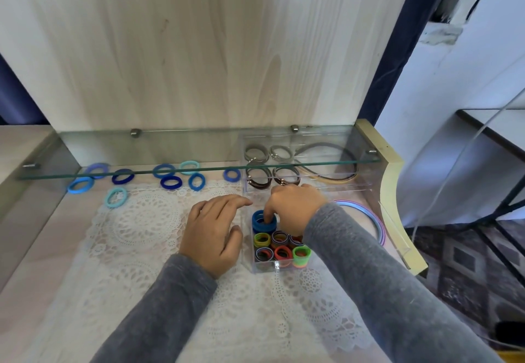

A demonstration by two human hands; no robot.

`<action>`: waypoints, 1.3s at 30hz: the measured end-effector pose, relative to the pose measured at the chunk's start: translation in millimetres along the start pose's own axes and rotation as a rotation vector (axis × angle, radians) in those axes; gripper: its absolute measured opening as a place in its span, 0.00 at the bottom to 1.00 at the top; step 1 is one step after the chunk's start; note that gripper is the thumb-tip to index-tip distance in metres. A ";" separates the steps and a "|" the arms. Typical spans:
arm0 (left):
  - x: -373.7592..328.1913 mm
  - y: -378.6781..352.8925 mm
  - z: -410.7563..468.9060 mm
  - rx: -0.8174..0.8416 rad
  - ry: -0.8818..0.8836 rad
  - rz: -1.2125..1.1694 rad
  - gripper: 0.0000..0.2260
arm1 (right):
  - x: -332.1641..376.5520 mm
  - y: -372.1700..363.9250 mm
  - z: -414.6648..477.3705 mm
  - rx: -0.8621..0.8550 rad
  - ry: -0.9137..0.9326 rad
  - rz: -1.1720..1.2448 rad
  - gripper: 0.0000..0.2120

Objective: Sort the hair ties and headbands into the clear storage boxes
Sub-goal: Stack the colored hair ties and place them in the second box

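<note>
The lace mat (136,229) covers the near tabletop, and both hands work at its far right part. The left hand (211,234) lies flat on the mat, fingers relaxed and a little spread, its thumb just beside the small box (272,266). It grips nothing and is probably there to keep the light box from sliding. That box stands on the mat with its compartments packed with upright bundles of green, red and mixed ties, so each colour has its own cell. The right hand (295,209) curls down over the far-left cell, thumb tip inside the top ring of the blue stack (260,222) and the other fingers bent behind it. This looks like a pinch to seat the ties in the cell. To the right, pastel hoops (377,220) lie on the table, not yet boxed. Farther off, the big box (360,188) holds brown and grey ties in cells and headbands (326,146) in its long bay. The loose ties (171,182), all blues, wait on the table under the glass shelf (113,149), well apart from both boxes.
</note>
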State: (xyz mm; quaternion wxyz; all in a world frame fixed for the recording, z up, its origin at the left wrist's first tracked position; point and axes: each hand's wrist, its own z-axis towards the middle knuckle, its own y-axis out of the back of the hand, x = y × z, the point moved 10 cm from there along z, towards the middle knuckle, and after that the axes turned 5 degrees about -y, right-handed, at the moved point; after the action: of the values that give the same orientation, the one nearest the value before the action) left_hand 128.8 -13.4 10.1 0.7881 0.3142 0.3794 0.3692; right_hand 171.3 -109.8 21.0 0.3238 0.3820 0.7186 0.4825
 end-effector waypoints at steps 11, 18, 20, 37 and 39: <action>-2.7 -1.5 -1.1 0.034 -0.030 -0.005 0.21 | 6.8 -6.0 0.7 0.002 0.012 0.005 0.18; -4.8 -2.6 -1.3 0.044 -0.039 -0.007 0.21 | 9.6 -7.8 -6.6 -0.001 0.032 -0.016 0.17; -4.9 -3.1 -1.8 0.049 -0.038 -0.004 0.21 | 9.7 -7.4 -7.7 -0.009 0.034 -0.021 0.17; 4.7 18.0 -4.3 -0.071 0.076 0.181 0.19 | -14.0 20.2 -16.9 -0.404 -0.033 0.502 0.16; 19.3 27.5 -7.7 -0.106 0.159 0.221 0.20 | -2.6 23.3 -13.9 -0.461 -0.010 0.618 0.15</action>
State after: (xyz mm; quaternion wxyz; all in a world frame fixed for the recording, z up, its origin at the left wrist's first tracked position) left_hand 121.5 18.6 20.4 0.7256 0.2820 0.3835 0.4969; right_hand 166.5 -112.6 47.7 0.2440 0.5002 0.4405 0.7045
